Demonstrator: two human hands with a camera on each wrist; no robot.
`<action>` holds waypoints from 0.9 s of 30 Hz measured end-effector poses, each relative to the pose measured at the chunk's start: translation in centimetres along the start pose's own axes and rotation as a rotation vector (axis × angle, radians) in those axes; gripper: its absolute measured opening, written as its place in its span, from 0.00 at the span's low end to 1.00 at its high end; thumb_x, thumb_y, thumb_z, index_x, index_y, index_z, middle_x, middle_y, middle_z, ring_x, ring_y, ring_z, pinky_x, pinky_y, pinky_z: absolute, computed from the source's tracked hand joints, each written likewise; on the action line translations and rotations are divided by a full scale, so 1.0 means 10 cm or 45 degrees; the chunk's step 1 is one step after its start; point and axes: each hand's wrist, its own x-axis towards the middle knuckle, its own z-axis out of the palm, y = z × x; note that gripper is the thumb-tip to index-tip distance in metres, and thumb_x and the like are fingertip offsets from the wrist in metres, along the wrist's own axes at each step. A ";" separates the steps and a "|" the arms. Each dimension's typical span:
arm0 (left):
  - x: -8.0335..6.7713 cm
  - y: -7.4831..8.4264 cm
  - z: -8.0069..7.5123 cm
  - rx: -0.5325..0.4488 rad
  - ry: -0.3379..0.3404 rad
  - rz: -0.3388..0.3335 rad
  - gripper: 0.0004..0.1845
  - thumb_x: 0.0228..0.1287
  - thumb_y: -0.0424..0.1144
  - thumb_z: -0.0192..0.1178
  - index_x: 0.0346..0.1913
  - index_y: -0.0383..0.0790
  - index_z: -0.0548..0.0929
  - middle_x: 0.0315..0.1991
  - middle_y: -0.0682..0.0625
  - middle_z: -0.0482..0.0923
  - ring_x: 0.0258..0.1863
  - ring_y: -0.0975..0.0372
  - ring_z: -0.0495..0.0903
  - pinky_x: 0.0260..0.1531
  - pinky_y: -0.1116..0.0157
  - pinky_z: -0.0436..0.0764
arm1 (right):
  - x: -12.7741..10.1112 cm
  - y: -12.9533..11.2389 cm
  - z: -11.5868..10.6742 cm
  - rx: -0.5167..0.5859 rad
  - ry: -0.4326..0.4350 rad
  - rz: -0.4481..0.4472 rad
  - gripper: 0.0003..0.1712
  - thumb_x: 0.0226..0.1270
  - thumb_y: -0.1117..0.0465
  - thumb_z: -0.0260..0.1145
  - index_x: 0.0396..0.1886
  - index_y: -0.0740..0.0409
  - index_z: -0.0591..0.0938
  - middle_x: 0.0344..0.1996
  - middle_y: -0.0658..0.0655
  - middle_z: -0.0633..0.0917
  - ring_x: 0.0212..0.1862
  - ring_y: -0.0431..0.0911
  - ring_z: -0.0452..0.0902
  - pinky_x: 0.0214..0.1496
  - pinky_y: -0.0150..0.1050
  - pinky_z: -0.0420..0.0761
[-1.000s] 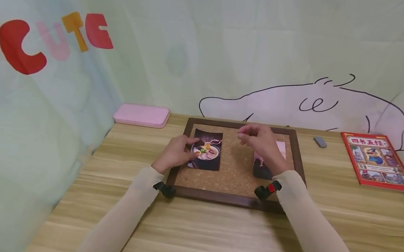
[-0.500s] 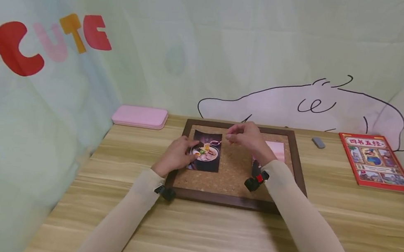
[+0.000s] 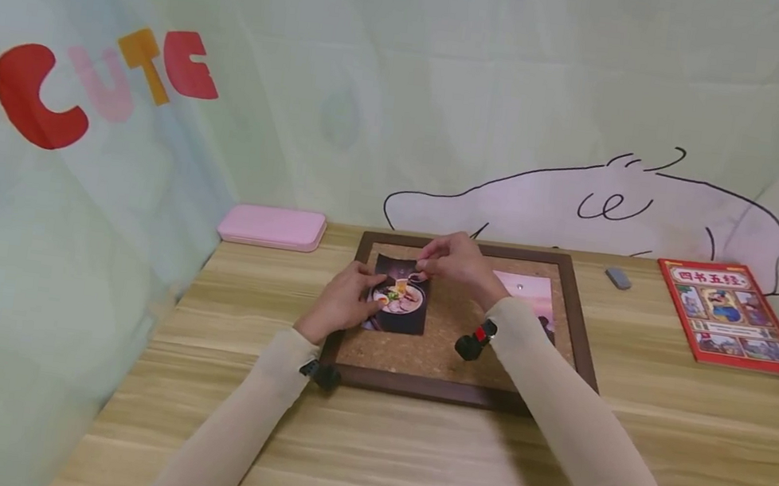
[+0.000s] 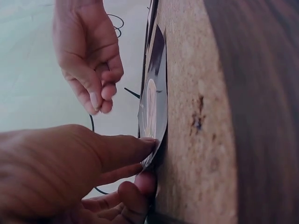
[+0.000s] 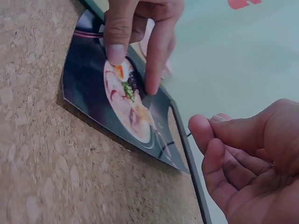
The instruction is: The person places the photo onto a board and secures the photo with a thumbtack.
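Observation:
A dark photo of a noodle bowl [image 3: 399, 316] lies on the left half of a framed cork board [image 3: 449, 354]. My left hand [image 3: 345, 302] rests at its left edge, with thumb and index fingertip on the print. The photo's edges curl up from the cork. Above its upper right corner, my right hand [image 3: 459, 265] pinches thumb and index finger together. In the right wrist view, a thin dark pin point shows at the right hand's fingertips [image 5: 201, 133]; the rest of this pushpin is hidden. A pink photo [image 3: 524, 289] with a small pin lies on the right, partly behind the right arm.
A pink case [image 3: 273, 226] stands behind the board on the left. To the right are a grey eraser-like block [image 3: 618, 278] and a red book [image 3: 731, 316]. A printed curtain [image 3: 306, 89] hangs along the back and left of the wooden table [image 3: 408, 462].
My right hand has moved left from the pink photo to the noodle photo's upper right corner, uncovering more of the pink one. The left hand has stayed in place.

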 end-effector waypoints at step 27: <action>0.02 -0.02 0.02 -0.006 -0.075 -0.035 0.30 0.66 0.38 0.65 0.70 0.35 0.73 0.71 0.33 0.64 0.70 0.44 0.66 0.69 0.49 0.65 | 0.31 0.04 0.28 -0.403 -0.034 -0.002 0.05 0.70 0.62 0.67 0.36 0.55 0.88 0.34 0.53 0.84 0.40 0.47 0.75 0.43 0.39 0.73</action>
